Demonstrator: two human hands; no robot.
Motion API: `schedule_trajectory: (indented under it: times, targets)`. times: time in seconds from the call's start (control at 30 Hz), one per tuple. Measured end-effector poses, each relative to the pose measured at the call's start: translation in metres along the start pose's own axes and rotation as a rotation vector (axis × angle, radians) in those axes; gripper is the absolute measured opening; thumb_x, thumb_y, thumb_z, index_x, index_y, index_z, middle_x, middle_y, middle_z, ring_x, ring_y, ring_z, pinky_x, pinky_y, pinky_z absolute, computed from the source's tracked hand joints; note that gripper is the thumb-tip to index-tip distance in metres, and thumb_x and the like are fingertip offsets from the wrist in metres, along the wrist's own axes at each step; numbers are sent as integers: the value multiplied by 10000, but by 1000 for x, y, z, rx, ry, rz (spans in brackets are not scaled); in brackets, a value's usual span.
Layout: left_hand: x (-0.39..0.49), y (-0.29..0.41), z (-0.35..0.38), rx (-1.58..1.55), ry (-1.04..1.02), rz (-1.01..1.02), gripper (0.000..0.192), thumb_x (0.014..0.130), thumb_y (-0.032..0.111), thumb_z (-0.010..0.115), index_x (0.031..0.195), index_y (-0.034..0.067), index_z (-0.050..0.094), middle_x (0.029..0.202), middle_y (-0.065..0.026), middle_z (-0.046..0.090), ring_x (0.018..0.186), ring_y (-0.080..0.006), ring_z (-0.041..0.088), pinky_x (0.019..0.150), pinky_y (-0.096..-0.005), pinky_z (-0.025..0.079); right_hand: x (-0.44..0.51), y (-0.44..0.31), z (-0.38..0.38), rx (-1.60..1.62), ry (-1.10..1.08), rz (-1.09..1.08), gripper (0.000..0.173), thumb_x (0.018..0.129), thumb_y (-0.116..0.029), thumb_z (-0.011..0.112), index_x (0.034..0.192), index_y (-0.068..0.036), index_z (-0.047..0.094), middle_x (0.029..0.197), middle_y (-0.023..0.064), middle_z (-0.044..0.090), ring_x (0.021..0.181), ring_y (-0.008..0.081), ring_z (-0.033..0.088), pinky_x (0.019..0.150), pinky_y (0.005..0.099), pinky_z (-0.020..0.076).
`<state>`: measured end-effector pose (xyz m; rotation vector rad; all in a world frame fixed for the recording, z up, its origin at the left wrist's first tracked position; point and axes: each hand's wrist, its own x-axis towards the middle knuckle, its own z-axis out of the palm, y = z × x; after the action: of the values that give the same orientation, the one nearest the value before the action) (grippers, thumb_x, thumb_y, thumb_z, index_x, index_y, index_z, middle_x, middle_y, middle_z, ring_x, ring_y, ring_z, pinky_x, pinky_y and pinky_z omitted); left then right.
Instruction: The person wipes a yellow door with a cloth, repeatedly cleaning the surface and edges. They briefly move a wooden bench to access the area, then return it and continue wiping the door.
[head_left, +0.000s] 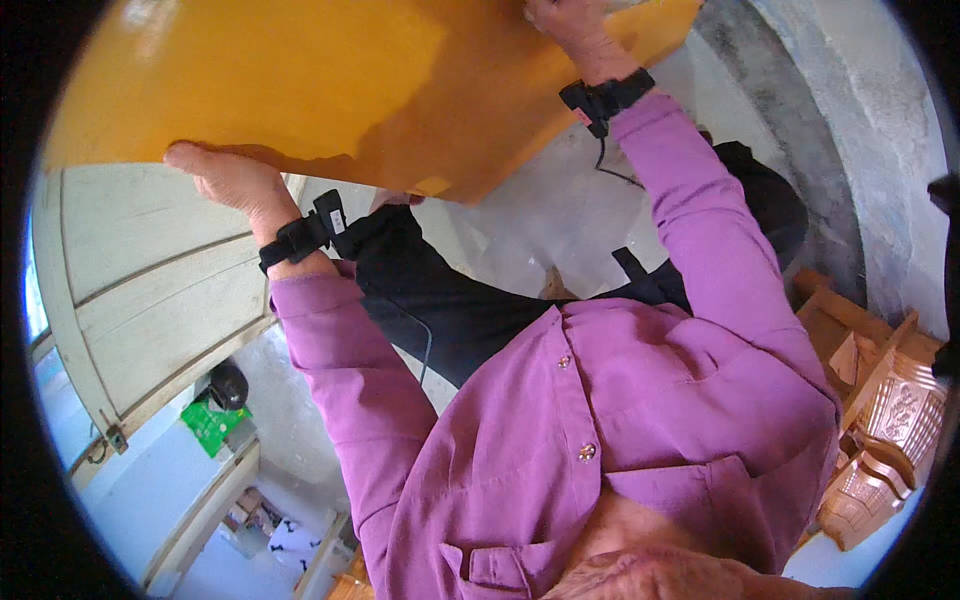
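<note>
A large, flat orange-yellow panel (315, 82) fills the upper part of the head view, its lower corner pointing toward my legs. My left hand (232, 180) is at the panel's lower left edge, thumb along its face and the other fingers hidden. At the top, my right hand (566, 30) rests on or grips the panel near its right side; its fingers are partly cut off by the picture's rim, so its grip is unclear. Both wrists carry black straps with small devices and cables.
A pale panelled door (157, 232) stands at the left. Beyond it are a green packet (214, 427) and a dark round object (227, 386). Carved wooden pieces (900, 405) stand at the right, near a grey wall (892, 150). Grey floor (555, 217) shows below the panel.
</note>
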<state>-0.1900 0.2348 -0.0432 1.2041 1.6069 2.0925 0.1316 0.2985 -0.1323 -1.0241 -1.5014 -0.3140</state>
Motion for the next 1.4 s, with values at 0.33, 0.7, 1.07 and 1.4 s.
schedule_trajectory:
  times: [0.33,0.7,1.07,1.4]
  targets:
    - [1,0,7,36,-14,45,752,953,679,312,1353,59,457,1368,-65,493,1220,-252,458,1041,-396,359,-273,33,-7,7,-956,-187,503,685,-109,671,1184,-156,622,1136,96,530,1120,341,504,876,426,491]
    - [15,-15,-13,226,53,59,822,978,668,300,1156,-65,626,1085,-105,663,967,-233,565,873,-414,459,-118,-98,-31,374,-424,141,542,638,-36,730,1169,-111,647,1280,149,577,1051,331,574,882,410,480]
    - [33,-60,-35,-380,-166,-57,695,960,625,428,1288,16,503,1194,-56,568,1062,-180,527,955,-355,408,-23,-176,78,226,-144,-563,284,890,-164,583,1141,-69,676,1228,140,572,1253,365,467,938,505,455]
    - [35,-62,-32,-659,-240,110,578,1026,447,443,1378,-11,457,1362,-48,508,1200,-160,475,1042,-285,348,-206,-140,97,140,-640,-981,464,854,-222,583,1307,-122,567,1283,43,524,1226,224,475,993,406,427]
